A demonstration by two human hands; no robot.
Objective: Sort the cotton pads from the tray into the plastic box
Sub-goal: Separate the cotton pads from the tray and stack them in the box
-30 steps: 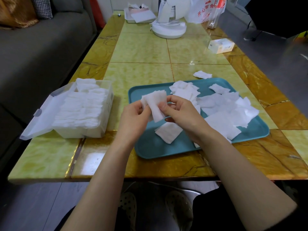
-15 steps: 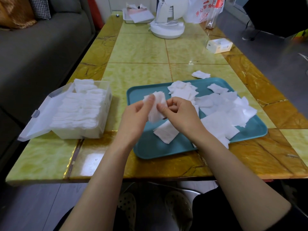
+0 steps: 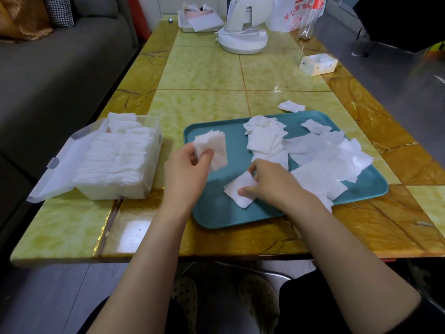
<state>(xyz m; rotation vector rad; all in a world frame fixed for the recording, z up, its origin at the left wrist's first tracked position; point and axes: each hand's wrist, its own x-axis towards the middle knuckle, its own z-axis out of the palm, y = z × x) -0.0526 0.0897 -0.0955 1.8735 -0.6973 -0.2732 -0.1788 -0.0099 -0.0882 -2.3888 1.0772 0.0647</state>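
Observation:
A teal tray (image 3: 216,213) lies on the table with several white square cotton pads (image 3: 320,155) scattered over its right half. My left hand (image 3: 185,172) grips a small stack of pads (image 3: 214,145) above the tray's left end. My right hand (image 3: 272,182) is down on the tray, thumb and fingers pinching a single pad (image 3: 237,189) that lies on the tray floor. To the left stands the clear plastic box (image 3: 147,186), lid open to the left, packed with rows of pads.
One stray pad (image 3: 291,106) lies on the table (image 3: 199,68) just beyond the tray. Farther back are a white fan base (image 3: 243,39), a small white carton (image 3: 317,64), a plastic bag and a tray of papers. A grey sofa runs along the left.
My hands have come apart. The left kept the stack and shifted slightly left. The right dropped to the tray and took hold of the single pad lying there.

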